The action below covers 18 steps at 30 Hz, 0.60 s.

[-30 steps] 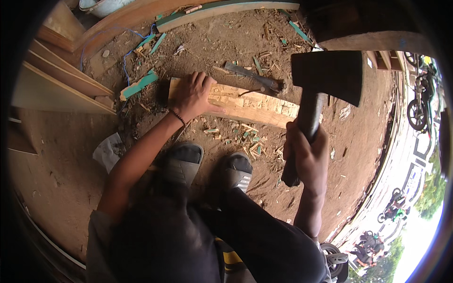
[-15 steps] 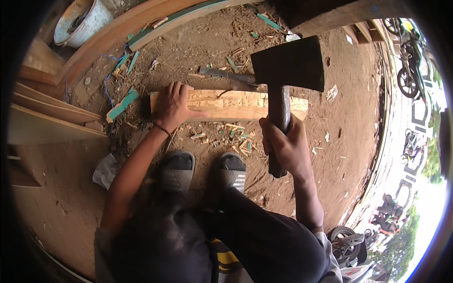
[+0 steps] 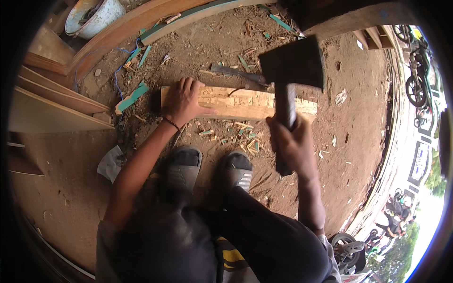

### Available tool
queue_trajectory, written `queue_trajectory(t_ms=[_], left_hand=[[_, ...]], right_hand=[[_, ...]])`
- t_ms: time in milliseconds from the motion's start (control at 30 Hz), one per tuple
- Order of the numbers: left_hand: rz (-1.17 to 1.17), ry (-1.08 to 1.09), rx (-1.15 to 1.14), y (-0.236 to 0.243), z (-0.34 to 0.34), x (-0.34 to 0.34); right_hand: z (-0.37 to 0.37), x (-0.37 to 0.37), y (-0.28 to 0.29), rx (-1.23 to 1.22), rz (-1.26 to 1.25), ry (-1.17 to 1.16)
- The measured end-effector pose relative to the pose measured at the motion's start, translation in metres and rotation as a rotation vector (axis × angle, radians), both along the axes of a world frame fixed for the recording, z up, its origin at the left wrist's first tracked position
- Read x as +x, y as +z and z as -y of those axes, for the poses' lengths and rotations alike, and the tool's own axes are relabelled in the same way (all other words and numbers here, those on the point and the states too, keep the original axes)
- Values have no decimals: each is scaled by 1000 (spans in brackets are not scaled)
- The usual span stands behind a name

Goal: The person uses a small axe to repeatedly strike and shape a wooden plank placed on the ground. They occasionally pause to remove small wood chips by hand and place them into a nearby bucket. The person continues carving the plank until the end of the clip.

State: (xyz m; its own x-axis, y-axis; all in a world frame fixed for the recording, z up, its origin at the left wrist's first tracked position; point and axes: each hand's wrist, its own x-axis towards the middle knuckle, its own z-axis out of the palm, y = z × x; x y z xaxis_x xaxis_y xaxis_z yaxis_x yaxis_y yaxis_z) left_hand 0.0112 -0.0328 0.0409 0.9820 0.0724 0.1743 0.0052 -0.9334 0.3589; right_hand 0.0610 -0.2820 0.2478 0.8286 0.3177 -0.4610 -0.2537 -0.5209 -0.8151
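Note:
A rough wooden plank (image 3: 240, 104) lies crosswise on the dirt in front of my feet, its upper face chipped and pale. My left hand (image 3: 184, 101) grips it near its left end, fingers over the far edge and the thumb pointing right. Wrapped round the dark handle of an axe (image 3: 292, 61), my right hand (image 3: 295, 144) holds the tool above the plank's right part. The broad blade hides some ground beyond the wood. Just past the plank lies a dark flat metal tool (image 3: 236, 73), its right end close to the axe head.
Wood chips (image 3: 247, 134) litter the soil between the plank and my sandals (image 3: 184, 170). Green-painted scraps (image 3: 132, 98) lie at left, near leaning boards (image 3: 56, 111). A long beam (image 3: 188, 23) and a stained bucket (image 3: 96, 19) stand farther back. Motorcycles (image 3: 415, 80) are at right.
The view has shifted, so the ground and plank appear farther right and slightly tilted. The axe stays raised in my right hand; my left hand keeps its place on the plank.

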Motion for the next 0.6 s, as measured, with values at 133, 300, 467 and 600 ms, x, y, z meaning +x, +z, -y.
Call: queue_trajectory(t_ms=[133,300,467,600], left_hand=[[23,4,13,-3,2,1],[8,13,1,-4,1,1],[40,-14,-15,2,0,2],[23,-8,-24,0,1,2]], right_hand=[[0,-2,36,182,170,-53],[-14,-21,3,300,267,-168],[-7,-17,-30,-127,7,-61],[1,-10,-3,51,25,-61]])
